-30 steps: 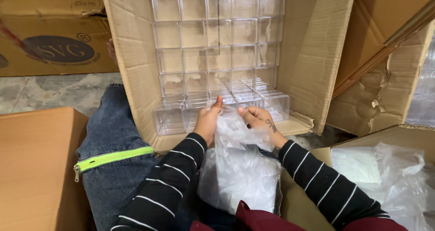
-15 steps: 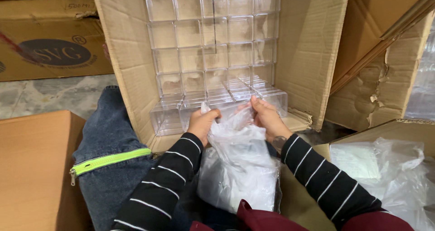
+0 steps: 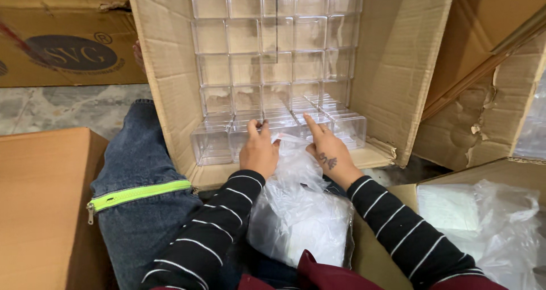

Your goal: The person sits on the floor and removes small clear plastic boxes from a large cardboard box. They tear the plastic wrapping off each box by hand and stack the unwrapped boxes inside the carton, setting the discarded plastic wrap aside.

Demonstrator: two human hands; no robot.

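Observation:
A large cardboard box point(image 3: 165, 68) lies on its side in front of me, stacked with several clear plastic boxes point(image 3: 273, 57). My left hand point(image 3: 259, 150) rests with fingers stretched onto the front row of clear boxes point(image 3: 213, 142) at the opening. My right hand point(image 3: 329, 149) reaches forward beside it, forefinger touching a clear box lid point(image 3: 350, 125). Between and under both hands lies a crumpled clear plastic bag point(image 3: 298, 216) on my lap. Neither hand grips anything.
My denim-clad leg with a neon yellow zip point(image 3: 139, 193) lies at the left. A tan board point(image 3: 40, 210) is at the far left, a printed carton point(image 3: 62, 45) behind it. At right sit a torn cardboard box point(image 3: 489, 114) and an open carton with plastic bags point(image 3: 489, 222).
Both hands let go of the top of the plastic bag and moved forward onto the clear boxes at the carton's mouth. The bag has sunk onto my lap.

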